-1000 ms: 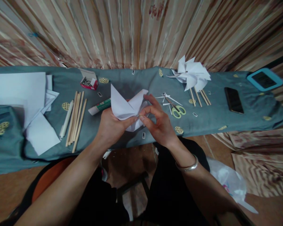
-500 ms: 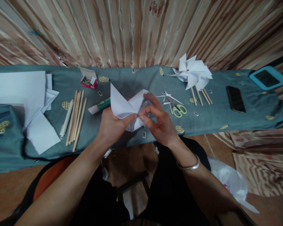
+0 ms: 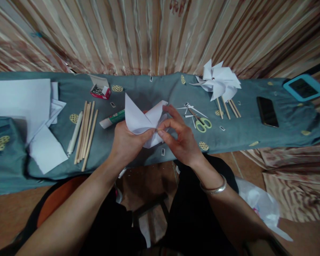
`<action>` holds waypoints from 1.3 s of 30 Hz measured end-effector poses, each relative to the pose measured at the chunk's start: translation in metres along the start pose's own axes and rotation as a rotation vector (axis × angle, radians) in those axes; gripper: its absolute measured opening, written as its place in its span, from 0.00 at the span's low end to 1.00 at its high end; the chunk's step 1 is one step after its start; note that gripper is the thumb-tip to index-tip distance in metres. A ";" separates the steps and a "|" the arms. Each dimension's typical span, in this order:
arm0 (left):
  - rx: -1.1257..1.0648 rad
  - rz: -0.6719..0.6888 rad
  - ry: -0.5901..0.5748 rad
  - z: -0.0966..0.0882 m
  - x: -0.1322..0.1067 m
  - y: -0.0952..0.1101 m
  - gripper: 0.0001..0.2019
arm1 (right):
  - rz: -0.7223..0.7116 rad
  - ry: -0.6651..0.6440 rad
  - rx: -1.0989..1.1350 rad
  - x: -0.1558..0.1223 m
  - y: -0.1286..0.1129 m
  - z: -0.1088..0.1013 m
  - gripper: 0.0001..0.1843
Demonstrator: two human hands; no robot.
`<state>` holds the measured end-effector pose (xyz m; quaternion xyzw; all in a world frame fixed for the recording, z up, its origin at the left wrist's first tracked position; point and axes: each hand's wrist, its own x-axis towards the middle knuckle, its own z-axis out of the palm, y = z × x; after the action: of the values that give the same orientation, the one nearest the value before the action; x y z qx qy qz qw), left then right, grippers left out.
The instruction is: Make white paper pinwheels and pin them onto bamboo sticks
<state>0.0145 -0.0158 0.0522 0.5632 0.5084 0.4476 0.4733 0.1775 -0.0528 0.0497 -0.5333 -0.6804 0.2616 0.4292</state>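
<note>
A folded white paper pinwheel [image 3: 140, 119] is held over the front of the table. My left hand [image 3: 126, 140] is closed on its left side, with the thumb pressed near the centre. My right hand [image 3: 180, 138] pinches a tiny metal pin [image 3: 156, 131] at the pinwheel's centre; its other fingers curl behind the paper's right edge. Just behind my left hand lies a green and white glue tube [image 3: 112, 119], partly covered by the paper. To the right of my right hand, green-handled scissors [image 3: 202, 124] rest among thin paper strips [image 3: 190, 107].
Finished pinwheels [image 3: 221, 81] on sticks lie back right, near a phone [image 3: 267, 111] and a blue-framed device [image 3: 304, 88]. Leftward are an open red box [image 3: 100, 91] of small metal pieces, wooden sticks [image 3: 86, 135], a white pen [image 3: 75, 133] and paper sheets [image 3: 18, 97].
Both hands stay on the pinwheel in almost the same pose. The view has shifted very slightly; nothing has been picked up or let go.
</note>
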 end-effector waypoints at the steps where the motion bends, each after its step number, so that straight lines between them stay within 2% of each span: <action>1: 0.000 0.004 0.000 0.000 0.000 0.000 0.20 | 0.001 -0.003 0.000 0.000 0.000 0.000 0.04; 9: 0.004 0.017 -0.012 -0.001 0.000 -0.004 0.19 | -0.011 0.000 -0.011 0.000 -0.001 0.000 0.03; 19: 0.003 -0.012 -0.027 -0.002 0.000 -0.002 0.22 | -0.014 -0.023 0.005 0.000 -0.001 -0.001 0.06; 27: 0.011 0.007 -0.118 -0.006 0.001 0.002 0.24 | 0.023 -0.018 0.024 0.000 0.001 0.000 0.03; 39: -0.063 -0.086 -0.073 -0.007 0.002 -0.004 0.24 | 0.062 0.093 0.113 0.000 -0.005 0.007 0.02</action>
<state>0.0074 -0.0134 0.0498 0.5417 0.4999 0.4218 0.5279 0.1688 -0.0537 0.0500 -0.5407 -0.6270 0.2876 0.4815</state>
